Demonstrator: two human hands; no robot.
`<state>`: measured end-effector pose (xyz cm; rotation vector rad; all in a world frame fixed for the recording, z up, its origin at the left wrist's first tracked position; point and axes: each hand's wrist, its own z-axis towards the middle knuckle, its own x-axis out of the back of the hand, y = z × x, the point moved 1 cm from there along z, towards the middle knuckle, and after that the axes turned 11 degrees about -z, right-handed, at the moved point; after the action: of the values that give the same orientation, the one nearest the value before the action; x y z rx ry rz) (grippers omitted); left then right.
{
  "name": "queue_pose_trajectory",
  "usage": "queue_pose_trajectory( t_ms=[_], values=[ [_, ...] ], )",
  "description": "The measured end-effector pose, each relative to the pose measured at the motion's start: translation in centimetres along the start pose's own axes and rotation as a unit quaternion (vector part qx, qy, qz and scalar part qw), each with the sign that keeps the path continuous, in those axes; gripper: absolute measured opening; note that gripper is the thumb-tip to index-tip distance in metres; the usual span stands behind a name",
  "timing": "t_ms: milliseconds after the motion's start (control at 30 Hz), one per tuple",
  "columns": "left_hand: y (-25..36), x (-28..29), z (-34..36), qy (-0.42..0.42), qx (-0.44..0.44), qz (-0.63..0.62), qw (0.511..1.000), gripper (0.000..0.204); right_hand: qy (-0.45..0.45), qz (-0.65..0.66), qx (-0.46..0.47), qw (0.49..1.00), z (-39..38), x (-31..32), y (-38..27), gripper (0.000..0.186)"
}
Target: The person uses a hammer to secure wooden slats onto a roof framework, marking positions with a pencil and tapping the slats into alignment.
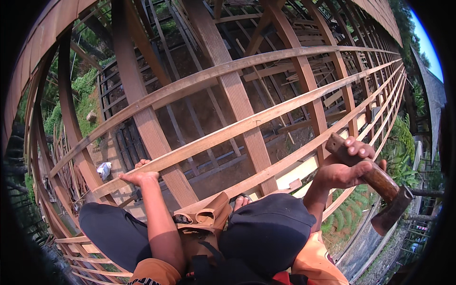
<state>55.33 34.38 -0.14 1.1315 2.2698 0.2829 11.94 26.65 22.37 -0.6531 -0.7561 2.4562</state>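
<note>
Head view showed the right hand [350, 167] wrapped round the hammer [384, 187], out beyond the right knee [285, 211], and the left hand [138, 177] clamped on a batten [209, 141], so a slackened grip could have dropped it between the rafters [237, 95], or a slipping left hand upset balance.

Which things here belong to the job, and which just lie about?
Seemingly the job:
Dark metal hammer with brown wooden handle, in right hand
Long pale wooden batten, in left hand
Tan pouch at waist

Apparently lying about:
Crumpled white bundle on ground
Loose pale wooden planks below
</note>
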Motion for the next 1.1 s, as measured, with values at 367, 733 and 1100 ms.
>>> queue_pose_trajectory(
  t_ms=[367, 733, 1100],
  values=[
    [0.3, -0.4, -1.6, 0.015, 0.003, -0.010, 1.000, 0.083, -0.108, -0.075, -0.124, 0.984, 1.7, 1.4, -0.7, 0.048],
    [-1.5, -1.0, -2.7, 0.037, 0.022, -0.007, 0.999, 0.080, -0.416, -0.371, -0.317, 0.768, -21.8, 6.6, 7.9, 0.027],
    [0.9, -0.5, -2.5, 0.010, 0.019, -0.032, 0.999, 0.078, 0.044, -0.051, 0.142, 0.988, 2.4, -2.0, -4.5, 0.036]
  ],
)
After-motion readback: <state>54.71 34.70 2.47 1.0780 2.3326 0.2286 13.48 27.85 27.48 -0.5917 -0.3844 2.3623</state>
